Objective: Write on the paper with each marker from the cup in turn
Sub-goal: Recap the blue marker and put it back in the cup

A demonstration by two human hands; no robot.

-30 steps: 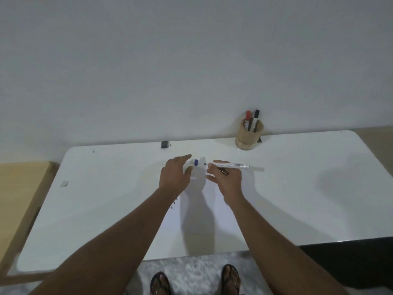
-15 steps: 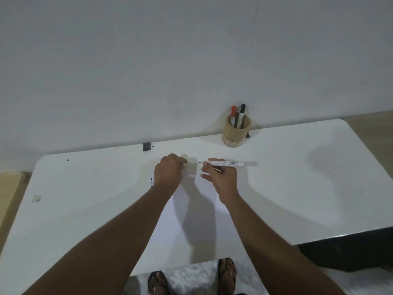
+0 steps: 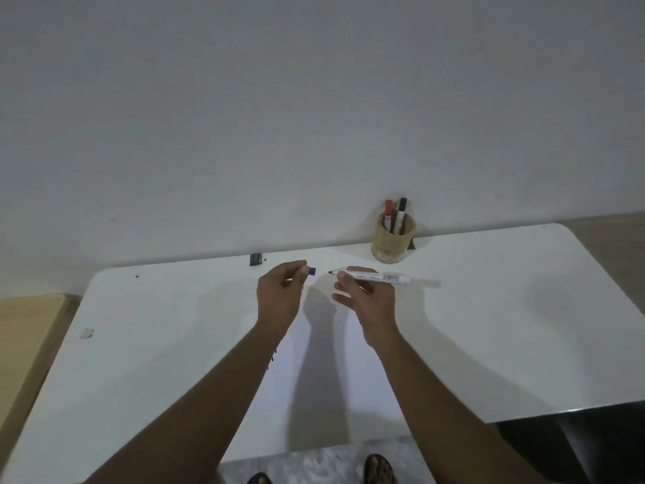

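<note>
Both forearms are extended over the white worktop (image 3: 488,337). The marker (image 3: 373,276) is pinched level in the right hand (image 3: 366,298), bare tip pointed at the left hand (image 3: 279,295). The blue cap (image 3: 312,271) is gripped at the left fingertips, apart from the tip. The paper (image 3: 324,379) lies beneath the wrists; the cup (image 3: 392,241) is seen beyond the right hand.

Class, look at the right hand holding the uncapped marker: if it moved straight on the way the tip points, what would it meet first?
Probably the blue cap held in the left hand. The right hand aims the marker tip leftward at it, with only a gap between, though depth is unclear.
</note>
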